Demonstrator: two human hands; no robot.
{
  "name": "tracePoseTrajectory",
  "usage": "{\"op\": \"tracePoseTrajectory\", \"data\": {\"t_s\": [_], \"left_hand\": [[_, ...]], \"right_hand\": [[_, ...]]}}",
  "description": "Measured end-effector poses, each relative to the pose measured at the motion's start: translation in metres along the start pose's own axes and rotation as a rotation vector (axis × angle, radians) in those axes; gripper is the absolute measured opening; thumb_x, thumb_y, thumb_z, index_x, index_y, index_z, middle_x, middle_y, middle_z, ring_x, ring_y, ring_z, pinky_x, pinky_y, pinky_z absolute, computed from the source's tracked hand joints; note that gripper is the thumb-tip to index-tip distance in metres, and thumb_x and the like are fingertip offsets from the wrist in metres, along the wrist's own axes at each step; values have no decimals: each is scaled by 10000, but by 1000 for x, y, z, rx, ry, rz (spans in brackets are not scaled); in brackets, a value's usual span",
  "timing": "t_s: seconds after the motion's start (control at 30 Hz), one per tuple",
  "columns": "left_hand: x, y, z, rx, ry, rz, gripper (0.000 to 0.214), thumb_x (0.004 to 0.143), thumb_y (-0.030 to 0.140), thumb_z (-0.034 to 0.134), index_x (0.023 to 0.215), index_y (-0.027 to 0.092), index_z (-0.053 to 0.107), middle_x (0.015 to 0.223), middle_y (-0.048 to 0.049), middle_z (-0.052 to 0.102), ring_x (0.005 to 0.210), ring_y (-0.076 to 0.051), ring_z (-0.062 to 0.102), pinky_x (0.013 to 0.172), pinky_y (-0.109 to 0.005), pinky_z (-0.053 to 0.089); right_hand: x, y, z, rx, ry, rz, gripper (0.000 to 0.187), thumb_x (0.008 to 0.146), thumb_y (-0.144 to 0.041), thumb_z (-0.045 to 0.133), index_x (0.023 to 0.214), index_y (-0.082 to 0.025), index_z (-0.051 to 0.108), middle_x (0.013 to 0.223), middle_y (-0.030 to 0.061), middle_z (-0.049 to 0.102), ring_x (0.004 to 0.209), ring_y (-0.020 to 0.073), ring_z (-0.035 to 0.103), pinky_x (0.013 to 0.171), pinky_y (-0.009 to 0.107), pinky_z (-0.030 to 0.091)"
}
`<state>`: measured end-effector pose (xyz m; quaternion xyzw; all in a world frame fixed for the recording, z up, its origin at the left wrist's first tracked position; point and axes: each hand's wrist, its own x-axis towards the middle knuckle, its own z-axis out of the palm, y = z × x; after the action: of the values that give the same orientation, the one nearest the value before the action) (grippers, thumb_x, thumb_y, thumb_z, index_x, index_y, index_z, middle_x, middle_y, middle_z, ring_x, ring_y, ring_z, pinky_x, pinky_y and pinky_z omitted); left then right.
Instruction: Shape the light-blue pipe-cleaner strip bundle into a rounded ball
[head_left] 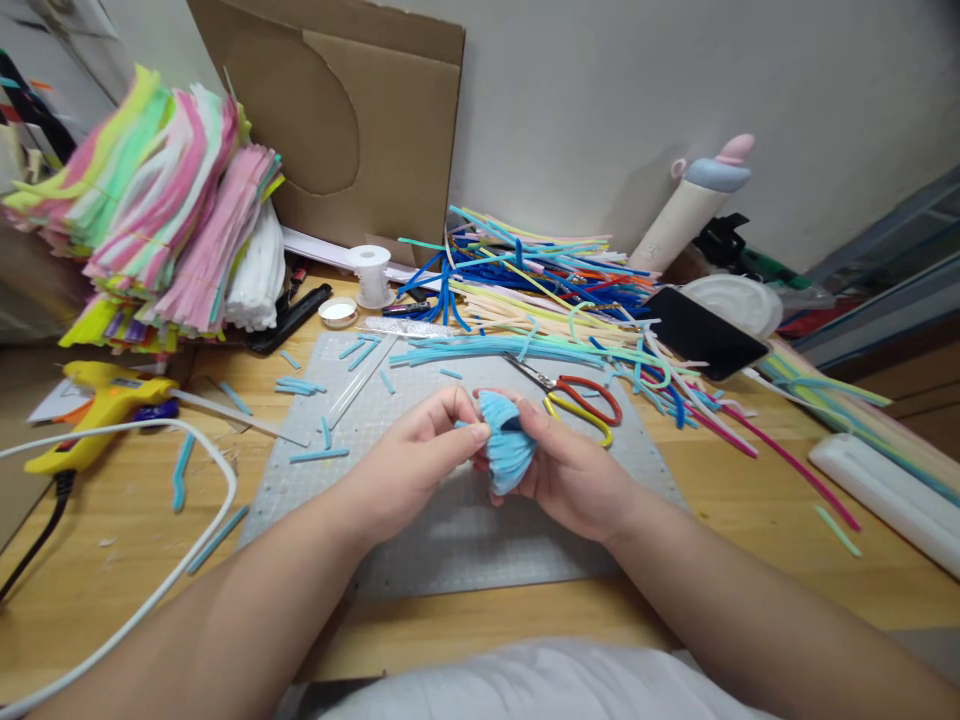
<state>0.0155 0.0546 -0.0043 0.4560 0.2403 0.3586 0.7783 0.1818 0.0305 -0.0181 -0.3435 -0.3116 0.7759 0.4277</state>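
Both my hands meet over the grey cutting mat (450, 540). My right hand (574, 475) is closed around a fuzzy light-blue shape made of pipe cleaners (508, 455), holding it upright. My left hand (416, 455) pinches the shape's upper left edge with thumb and fingertips. Red-and-yellow scissors (577, 398) lie on the mat just behind my right hand. Short light-blue pipe cleaner offcuts (319, 455) are scattered over the mat's left part.
A heap of coloured pipe cleaners (540, 280) lies behind the mat, a stack of pastel ones (172, 220) at the left. A yellow glue gun (105, 410) and white cable (187, 560) sit left. A dark phone (705, 335), bottle (694, 205), thread spool (370, 275) and cardboard (352, 110) stand behind.
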Motion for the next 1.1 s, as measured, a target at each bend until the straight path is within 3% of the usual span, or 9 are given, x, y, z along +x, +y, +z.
{"op": "tracePoseTrajectory", "data": {"t_s": [0.17, 0.43, 0.67, 0.8, 1.1], "left_hand": [[2, -2, -3, -87, 12, -67, 193, 800, 204, 652, 730, 171, 475, 738, 20, 544, 651, -92, 528, 571, -211, 449], [2, -3, -4, -135, 30, -122, 204, 780, 192, 664, 736, 170, 466, 686, 24, 560, 564, -95, 560, 541, -228, 462], [3, 0, -7, -141, 7, -104, 189, 800, 183, 632, 750, 166, 451, 654, 19, 574, 550, -95, 565, 539, -219, 467], [3, -1, -8, -151, -2, -106, 182, 800, 167, 625, 751, 160, 450, 669, 16, 576, 558, -89, 565, 558, -214, 469], [3, -2, -7, -162, -5, -120, 189, 790, 163, 639, 733, 154, 459, 658, 25, 565, 545, -80, 564, 551, -201, 469]], "right_hand": [[-2, -5, 0, 100, -25, 80, 289, 848, -366, 587, 1126, -295, 547, 947, -13, 610, 762, 149, 620, 687, 357, 561], [-5, -8, -1, 83, -90, 160, 414, 795, -167, 641, 1163, -279, 488, 842, -22, 645, 773, 135, 645, 799, 404, 533], [-2, -7, -1, 23, -120, 56, 455, 827, -357, 651, 1230, -264, 460, 935, 16, 643, 803, 160, 659, 758, 352, 531], [0, -4, 0, -15, -83, -5, 450, 809, -352, 684, 1196, -270, 471, 918, -9, 630, 724, 137, 662, 722, 320, 528], [-1, -2, 2, -23, -49, 3, 379, 811, -398, 670, 1107, -257, 480, 863, -21, 624, 673, 143, 671, 646, 289, 532]]}}
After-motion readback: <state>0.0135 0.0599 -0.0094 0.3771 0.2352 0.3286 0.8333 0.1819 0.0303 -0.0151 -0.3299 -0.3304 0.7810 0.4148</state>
